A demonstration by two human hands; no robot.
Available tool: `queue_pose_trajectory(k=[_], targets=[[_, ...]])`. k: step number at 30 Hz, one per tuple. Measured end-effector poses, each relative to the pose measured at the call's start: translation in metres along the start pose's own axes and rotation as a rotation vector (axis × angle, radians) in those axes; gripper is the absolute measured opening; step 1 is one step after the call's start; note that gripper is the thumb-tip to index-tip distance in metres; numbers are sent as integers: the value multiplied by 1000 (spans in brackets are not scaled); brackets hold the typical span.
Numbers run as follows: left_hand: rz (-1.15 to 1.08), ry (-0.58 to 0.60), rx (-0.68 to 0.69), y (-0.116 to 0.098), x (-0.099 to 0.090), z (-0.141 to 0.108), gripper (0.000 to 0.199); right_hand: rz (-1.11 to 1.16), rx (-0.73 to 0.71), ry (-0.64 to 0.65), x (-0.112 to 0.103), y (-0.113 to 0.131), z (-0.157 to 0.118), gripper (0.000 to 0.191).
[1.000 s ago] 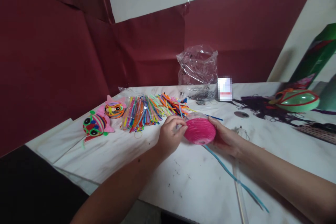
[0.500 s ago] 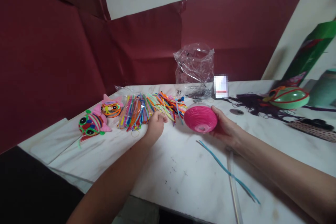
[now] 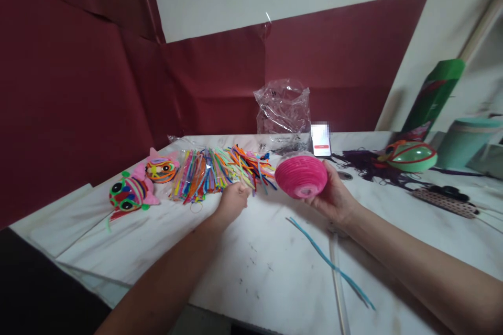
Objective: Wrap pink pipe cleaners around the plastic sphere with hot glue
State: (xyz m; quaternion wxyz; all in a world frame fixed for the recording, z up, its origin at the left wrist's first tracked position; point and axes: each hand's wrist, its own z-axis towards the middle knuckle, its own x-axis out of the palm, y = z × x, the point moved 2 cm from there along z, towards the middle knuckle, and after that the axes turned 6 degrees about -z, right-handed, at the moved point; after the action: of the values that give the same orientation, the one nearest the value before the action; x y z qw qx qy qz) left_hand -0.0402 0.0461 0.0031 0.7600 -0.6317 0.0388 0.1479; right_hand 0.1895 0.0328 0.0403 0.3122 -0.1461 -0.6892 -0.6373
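A bright pink ribbed bowl-shaped piece (image 3: 301, 176) is raised above the white marbled table (image 3: 236, 267). Its right side is gripped by my right hand (image 3: 334, 193), thumb at the rim and fingers beneath. My left hand (image 3: 234, 200) is closed at the front edge of a pile of multicoloured pipe cleaners (image 3: 208, 170); what its fingers pinch, if anything, is too small to make out. Two blue pipe cleaners (image 3: 322, 254) lie in front of the pink piece, crossing a clear glue stick or rod (image 3: 338, 288).
Two colourful decorated heads (image 3: 131, 194) lie at the left. Behind stand a clear plastic bag (image 3: 283, 110) and a phone (image 3: 321, 141). To the right are dark yarn (image 3: 361, 165), a green balloon-like shape (image 3: 414, 157), a dotted case (image 3: 446, 202) and a teal container (image 3: 467, 141).
The view has shifted, showing more on the right. The pink piece has tilted in my right hand, showing more of its outer side. My left hand stays closed by the pile.
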Motion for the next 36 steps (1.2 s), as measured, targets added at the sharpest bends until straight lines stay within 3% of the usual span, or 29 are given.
queue_pose_trajectory(k=[7, 11, 14, 18, 22, 25, 32, 36], targets=[[-41, -43, 41, -1, -7, 3, 33, -89, -44, 5, -1, 1, 0, 33], [-94, -110, 131, -2, -12, 7, 16, -103, -41, -27, -1, 1, 0, 28], [-146, -109, 169, -5, -13, 7, 18, -162, -23, -63, -2, -2, 2, 27], [-245, -10, 161, -13, -5, -1, 20, -335, -14, -20, 1, -12, 2, 23], [-468, 239, -27, -17, 16, -19, 59, -578, -41, 15, 7, -24, -6, 34], [-549, 376, -51, -20, 26, -32, 79, -774, -125, 6, 10, -28, -12, 53], [-718, 423, -97, -24, 27, -33, 66, -760, -96, 13, 9, -25, -11, 45], [-798, 426, -148, -18, 29, -31, 61, -817, -229, 123, 7, -28, -9, 52]])
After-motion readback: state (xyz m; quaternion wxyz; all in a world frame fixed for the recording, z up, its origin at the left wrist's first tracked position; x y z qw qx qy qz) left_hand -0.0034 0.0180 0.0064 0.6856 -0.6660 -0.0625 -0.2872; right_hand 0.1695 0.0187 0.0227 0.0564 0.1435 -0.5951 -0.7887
